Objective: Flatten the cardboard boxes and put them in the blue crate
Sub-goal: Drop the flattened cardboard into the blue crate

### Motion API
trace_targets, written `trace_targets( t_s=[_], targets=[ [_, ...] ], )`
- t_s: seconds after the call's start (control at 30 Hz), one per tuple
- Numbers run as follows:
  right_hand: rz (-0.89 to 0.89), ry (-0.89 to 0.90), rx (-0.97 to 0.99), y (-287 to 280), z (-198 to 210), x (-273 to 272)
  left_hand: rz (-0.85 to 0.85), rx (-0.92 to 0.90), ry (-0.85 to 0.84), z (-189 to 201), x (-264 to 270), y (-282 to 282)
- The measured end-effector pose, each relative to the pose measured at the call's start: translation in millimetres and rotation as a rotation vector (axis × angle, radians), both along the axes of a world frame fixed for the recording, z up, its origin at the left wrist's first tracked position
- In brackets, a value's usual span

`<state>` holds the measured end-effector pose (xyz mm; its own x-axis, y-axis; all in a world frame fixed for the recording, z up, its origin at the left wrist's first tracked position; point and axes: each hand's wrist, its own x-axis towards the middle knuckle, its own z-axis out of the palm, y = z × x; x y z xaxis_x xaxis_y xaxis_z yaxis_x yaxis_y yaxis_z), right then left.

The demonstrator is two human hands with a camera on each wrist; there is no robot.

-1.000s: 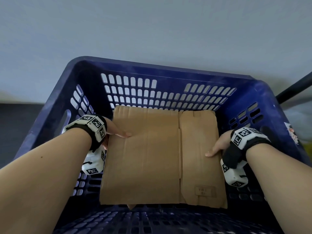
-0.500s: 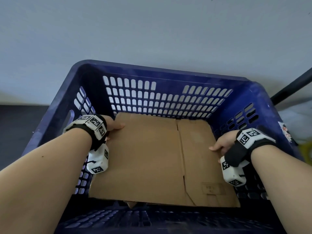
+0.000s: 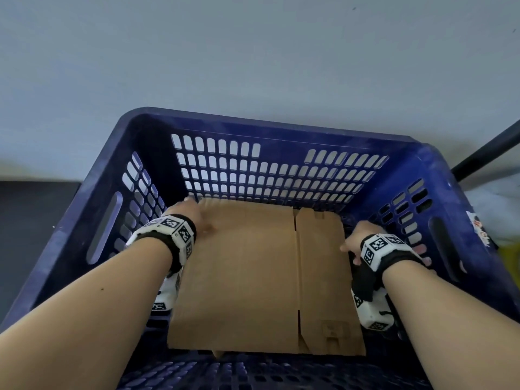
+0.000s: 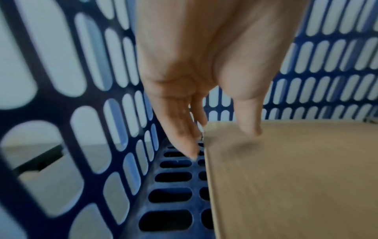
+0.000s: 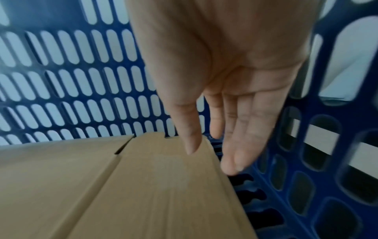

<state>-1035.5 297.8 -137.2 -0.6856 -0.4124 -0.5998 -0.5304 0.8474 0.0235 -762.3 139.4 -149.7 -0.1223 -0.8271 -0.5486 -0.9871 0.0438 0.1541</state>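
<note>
A flattened brown cardboard box lies flat inside the blue crate, low against its slotted floor. My left hand is at the box's far left corner. In the left wrist view its thumb touches the cardboard from above, and its straight fingers hang beside the edge. My right hand is at the right edge. There the thumb lies over the cardboard, and the straight fingers reach down between box and crate wall.
The crate's slotted walls close in on both hands, with narrow gaps beside the cardboard. A grey wall rises behind. A black pole slants at the right above something white. Dark floor lies to the left.
The cardboard has gone down from a tilted hold to lie flat in the crate. My left hand slid to its far corner, and both hands' fingers have straightened.
</note>
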Motion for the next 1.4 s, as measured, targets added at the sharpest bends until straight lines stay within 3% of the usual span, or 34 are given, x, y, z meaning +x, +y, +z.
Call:
trace_targets(
  t_s=[0.1, 0.4, 0.7, 0.93, 1.2, 1.4],
  targets=[
    [0.056, -0.014, -0.081, -11, 5, 10, -0.115, -0.152, 0.012, 4, -10, -2],
    [0.224, -0.016, -0.342, -32, 31, 42, -0.327, -0.19, 0.202, 39, -31, 3],
    [0.388, 0.147, -0.608, -47, 108, 82, -0.442, -0.43, 0.375, 118, -29, 9],
    [0.358, 0.204, -0.723, -49, 164, 128, -0.474, -0.626, 0.501, 174, -11, 16],
    [0.393, 0.235, -0.754, -38, 210, 174, -0.441, -0.798, 0.483, 220, 36, 41],
    [0.462, 0.224, -0.893, -16, 231, 220, -0.378, -0.87, 0.446, 243, 88, 73]
  ],
)
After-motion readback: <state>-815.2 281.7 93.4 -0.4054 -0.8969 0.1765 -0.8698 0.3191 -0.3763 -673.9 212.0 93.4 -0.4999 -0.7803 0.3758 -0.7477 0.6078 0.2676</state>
